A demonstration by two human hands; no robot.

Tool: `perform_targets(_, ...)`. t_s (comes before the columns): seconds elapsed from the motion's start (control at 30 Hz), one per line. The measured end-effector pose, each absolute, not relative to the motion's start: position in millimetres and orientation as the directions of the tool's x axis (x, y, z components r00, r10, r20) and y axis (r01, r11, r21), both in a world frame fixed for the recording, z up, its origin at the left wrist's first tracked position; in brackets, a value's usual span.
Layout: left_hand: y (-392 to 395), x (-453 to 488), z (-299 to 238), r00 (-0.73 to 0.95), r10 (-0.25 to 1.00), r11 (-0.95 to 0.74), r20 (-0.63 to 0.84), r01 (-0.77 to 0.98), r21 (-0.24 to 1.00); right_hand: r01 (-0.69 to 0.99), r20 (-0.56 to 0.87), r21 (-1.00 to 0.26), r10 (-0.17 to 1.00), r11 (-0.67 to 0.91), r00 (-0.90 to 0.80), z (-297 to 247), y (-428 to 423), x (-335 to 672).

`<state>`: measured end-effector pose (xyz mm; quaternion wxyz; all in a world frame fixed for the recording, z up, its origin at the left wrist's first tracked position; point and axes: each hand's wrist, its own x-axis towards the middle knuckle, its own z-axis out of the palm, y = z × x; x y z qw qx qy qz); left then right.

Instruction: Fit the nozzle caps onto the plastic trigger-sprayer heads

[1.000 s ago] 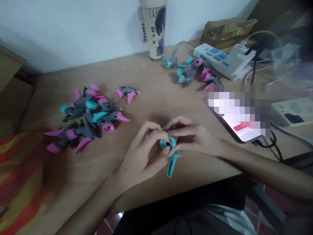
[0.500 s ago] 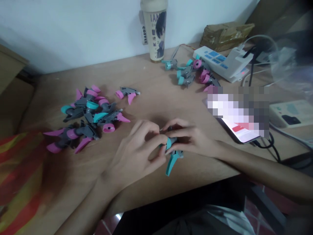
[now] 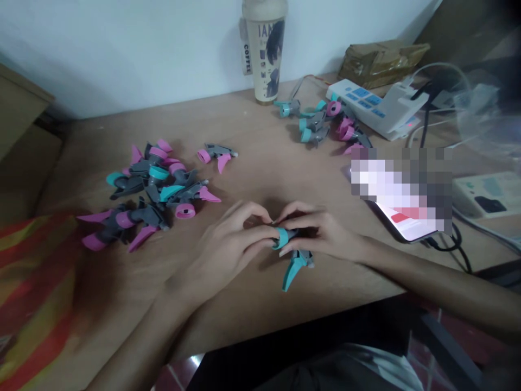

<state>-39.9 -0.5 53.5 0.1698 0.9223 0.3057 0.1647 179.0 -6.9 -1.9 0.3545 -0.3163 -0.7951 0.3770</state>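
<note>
Near the table's front edge, a grey spray trigger head with a teal collar and teal lever point(image 3: 293, 270) is between my hands. My right hand point(image 3: 321, 233) is closed round its grey body, which the fingers partly hide. The fingers of my left hand point(image 3: 228, 239) are pinched at the teal collar point(image 3: 281, 238), whose open end faces left. The lever points down towards me. To the left lies a pile of grey spray trigger heads point(image 3: 152, 187) with pink or teal parts, and a single pink one point(image 3: 217, 153) lies just behind it.
More trigger heads point(image 3: 317, 122) lie at the back right, beside a white power strip point(image 3: 358, 98). A tall cup point(image 3: 266, 60) stands against the wall. A phone point(image 3: 407, 231) with a cable lies right of my hands. A red and yellow bag point(image 3: 36, 293) is at left.
My left thumb and fingers have straightened and shifted slightly at the teal collar. My right hand keeps its hold. The whole view has shifted a little.
</note>
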Motion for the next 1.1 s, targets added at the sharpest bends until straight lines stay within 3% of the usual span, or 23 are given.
perform_targets(0.13, -0.3, -39.1, 47.4, 0.74, 0.627, -0.749, 0.243, 0.487, 0.45, 0.229, 0.33, -0.827, 0.774, 0.513, -0.541, -2.4, -7.9, 178.4)
perform_targets(0.4, -0.3, -35.2, 44.8, 0.66, 0.618, -0.784, 0.427, 0.481, 0.391, 0.206, 0.367, -0.834, 0.794, 0.511, -0.485, 0.0, -7.7, 177.9)
perform_targets(0.63, -2.5, -40.9, 40.7, 0.366, 0.702, -0.701, 0.611, 0.509, 0.5, 0.195, 0.39, -0.853, 0.84, 0.484, -0.376, -3.1, -5.6, 180.8)
perform_targets(0.87, -15.4, -27.8, 37.4, 0.494, 0.597, -0.799, 0.632, 0.433, 0.417, 0.157, 0.442, -0.834, 0.811, 0.529, -0.384, -5.7, -5.9, 177.7)
perform_targets(1.1, -16.0, -24.9, 34.2, 0.507, 0.632, -0.775, 0.587, 0.405, 0.485, 0.185, 0.457, -0.829, 0.83, 0.528, -0.32, -3.1, -7.1, 178.6)
